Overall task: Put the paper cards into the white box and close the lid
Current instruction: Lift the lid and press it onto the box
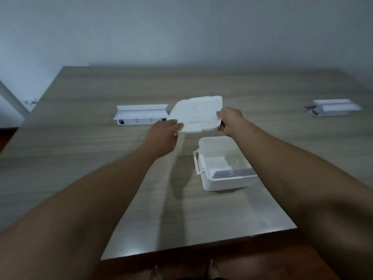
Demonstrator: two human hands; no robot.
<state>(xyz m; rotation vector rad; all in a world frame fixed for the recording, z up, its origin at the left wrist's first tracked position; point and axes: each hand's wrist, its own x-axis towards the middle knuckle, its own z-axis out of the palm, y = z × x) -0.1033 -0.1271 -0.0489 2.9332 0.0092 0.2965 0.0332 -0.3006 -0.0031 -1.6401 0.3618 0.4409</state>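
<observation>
- The lid (196, 114) is held in the air above the table (80, 158), just beyond the white box (224, 164), and is not yet on it.
- The left hand (161, 136) is closed on the lid's near-left edge, and the right hand (230, 120) is closed on its right edge; the fingers of both are mostly hidden under the lid or behind the hands.
- The white box is seen standing open on the table, with a stack of paper cards (232, 173) lying inside against its near wall.
- The loading step is judged to be done or nearly done; lowering the lid onto the box and pressing it shut is left.
- Whether any cards are left outside the box cannot be told.
- Two white objects are seen farther back, one to the left (141, 115) and one far right (335, 107); what they are is hard to make out.
- The box's right wall is covered by the right forearm, and a latch (196, 162) shows only on its left side.
</observation>
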